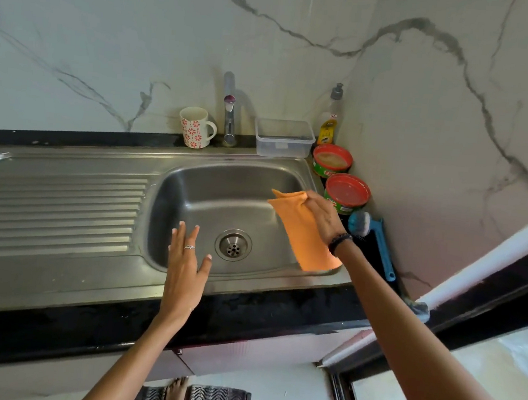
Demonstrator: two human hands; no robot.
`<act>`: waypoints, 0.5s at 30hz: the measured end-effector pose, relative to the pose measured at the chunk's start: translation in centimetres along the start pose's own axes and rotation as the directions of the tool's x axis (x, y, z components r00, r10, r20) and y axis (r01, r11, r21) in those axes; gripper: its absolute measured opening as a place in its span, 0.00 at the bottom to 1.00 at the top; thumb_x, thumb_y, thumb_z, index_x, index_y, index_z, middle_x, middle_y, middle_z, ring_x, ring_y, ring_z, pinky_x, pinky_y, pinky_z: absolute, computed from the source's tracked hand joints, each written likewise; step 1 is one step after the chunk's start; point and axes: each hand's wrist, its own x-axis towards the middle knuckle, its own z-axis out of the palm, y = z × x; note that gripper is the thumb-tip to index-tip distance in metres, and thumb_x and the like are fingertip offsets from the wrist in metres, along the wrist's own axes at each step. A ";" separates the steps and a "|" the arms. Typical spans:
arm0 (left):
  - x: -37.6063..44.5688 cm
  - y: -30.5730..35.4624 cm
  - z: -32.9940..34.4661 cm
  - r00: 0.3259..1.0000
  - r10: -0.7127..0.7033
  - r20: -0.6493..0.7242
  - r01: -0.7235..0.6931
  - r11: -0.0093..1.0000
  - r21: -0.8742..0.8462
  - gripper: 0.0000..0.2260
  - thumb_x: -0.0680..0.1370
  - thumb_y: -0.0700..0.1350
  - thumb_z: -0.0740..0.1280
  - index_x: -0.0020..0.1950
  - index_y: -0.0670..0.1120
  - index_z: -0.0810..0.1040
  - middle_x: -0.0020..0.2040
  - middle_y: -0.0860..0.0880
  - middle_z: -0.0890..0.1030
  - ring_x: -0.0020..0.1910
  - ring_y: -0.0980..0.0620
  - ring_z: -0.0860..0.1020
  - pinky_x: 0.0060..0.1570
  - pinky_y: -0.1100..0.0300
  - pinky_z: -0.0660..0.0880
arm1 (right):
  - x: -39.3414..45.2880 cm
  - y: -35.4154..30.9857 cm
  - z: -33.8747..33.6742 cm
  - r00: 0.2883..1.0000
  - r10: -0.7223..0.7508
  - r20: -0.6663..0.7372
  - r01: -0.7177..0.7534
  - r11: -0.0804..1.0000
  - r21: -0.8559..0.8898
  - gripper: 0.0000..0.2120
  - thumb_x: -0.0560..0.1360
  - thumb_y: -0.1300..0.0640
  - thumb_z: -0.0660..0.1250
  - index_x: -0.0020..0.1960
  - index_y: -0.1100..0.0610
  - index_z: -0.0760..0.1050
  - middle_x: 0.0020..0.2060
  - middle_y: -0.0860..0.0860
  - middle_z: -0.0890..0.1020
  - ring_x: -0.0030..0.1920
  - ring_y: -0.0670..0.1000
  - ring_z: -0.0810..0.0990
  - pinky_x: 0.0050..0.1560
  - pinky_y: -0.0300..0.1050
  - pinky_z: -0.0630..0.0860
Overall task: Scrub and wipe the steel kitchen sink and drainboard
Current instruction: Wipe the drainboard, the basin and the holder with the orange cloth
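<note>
Over steel sink basin point(224, 196): right hand point(324, 217) pinched hanging orange cloth point(301, 232); left hand point(187, 258) spread wide, holding nothing.

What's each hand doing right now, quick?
Left hand: open, fingers spread above the sink, holding nothing.
Right hand: gripping the orange cloth.

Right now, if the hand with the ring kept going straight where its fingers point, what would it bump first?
Probably the sink basin's steel floor or back wall: the left hand points up-picture over it, empty. Depth is unclear.
</note>
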 end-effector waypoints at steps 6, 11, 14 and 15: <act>0.1 -0.1 0.0 1.000 -0.004 0.026 0.004 1.000 0.002 0.26 0.80 0.42 0.61 0.76 0.46 0.54 0.77 0.50 0.44 0.72 0.59 0.38 0.72 0.56 0.40 | -3.1 -1.4 -0.9 0.961 -0.171 0.219 0.277 0.552 -0.787 0.19 0.79 0.49 0.52 0.68 0.49 0.69 0.52 0.57 0.76 0.52 0.58 0.76 0.54 0.49 0.69; -0.3 -0.7 -0.3 0.998 -0.038 0.044 0.039 0.999 -0.019 0.26 0.79 0.41 0.61 0.76 0.46 0.54 0.77 0.50 0.46 0.72 0.60 0.39 0.74 0.51 0.44 | -7.7 1.6 1.3 0.895 0.103 0.434 0.345 0.456 -0.820 0.24 0.79 0.47 0.41 0.73 0.47 0.60 0.58 0.54 0.74 0.60 0.54 0.73 0.59 0.45 0.65; -0.8 -1.5 -0.5 0.997 -0.062 0.041 0.064 0.997 -0.035 0.26 0.79 0.41 0.61 0.75 0.46 0.55 0.77 0.50 0.47 0.73 0.58 0.41 0.74 0.51 0.45 | -9.0 4.7 2.8 0.901 0.071 0.429 0.327 0.538 -0.776 0.37 0.69 0.45 0.32 0.72 0.51 0.62 0.56 0.54 0.77 0.59 0.55 0.73 0.61 0.48 0.66; -1.0 -1.8 -0.6 0.997 -0.070 0.038 0.072 0.997 -0.036 0.26 0.79 0.41 0.61 0.75 0.47 0.56 0.77 0.51 0.47 0.74 0.58 0.41 0.74 0.51 0.46 | -9.1 5.5 3.2 0.894 0.090 0.438 0.320 0.555 -0.768 0.37 0.69 0.44 0.32 0.71 0.51 0.64 0.57 0.54 0.77 0.60 0.54 0.72 0.62 0.48 0.63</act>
